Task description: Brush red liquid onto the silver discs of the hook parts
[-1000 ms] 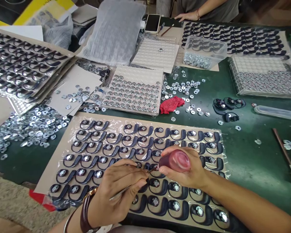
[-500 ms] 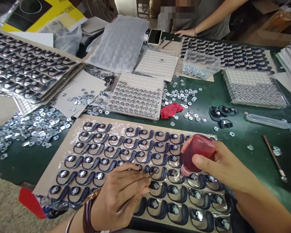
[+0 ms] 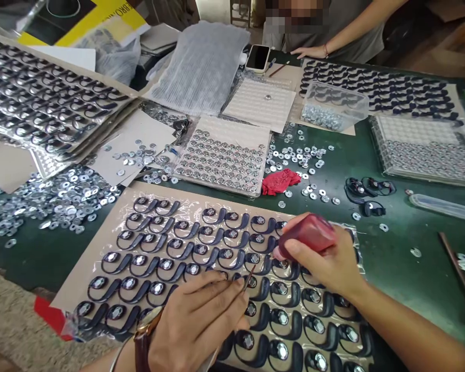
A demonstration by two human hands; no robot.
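My right hand (image 3: 325,258) is closed around a red squeeze bottle (image 3: 308,235), tilted with its nozzle down and to the left, over a sheet of parts. My left hand (image 3: 205,315) grips a thin pointed stick (image 3: 250,276), its tip among the same parts; its exact kind is unclear. Beneath both hands lies a cardboard sheet (image 3: 96,222) under clear plastic, bearing rows of dark hook-shaped earphone parts (image 3: 166,263) with round silver centres. My left hand covers some of these parts.
Loose metal washers (image 3: 70,201) are heaped at left. A tray of round metal pieces (image 3: 220,160) and a red cloth (image 3: 281,181) lie beyond the sheet. A clear box (image 3: 329,111) stands farther back. Across the table rests another person's hand (image 3: 312,51).
My right hand and the bottle have moved left and slightly up, with the bottle tipped flatter. My left hand has shifted slightly right and down with the stick. The view has turned slightly.
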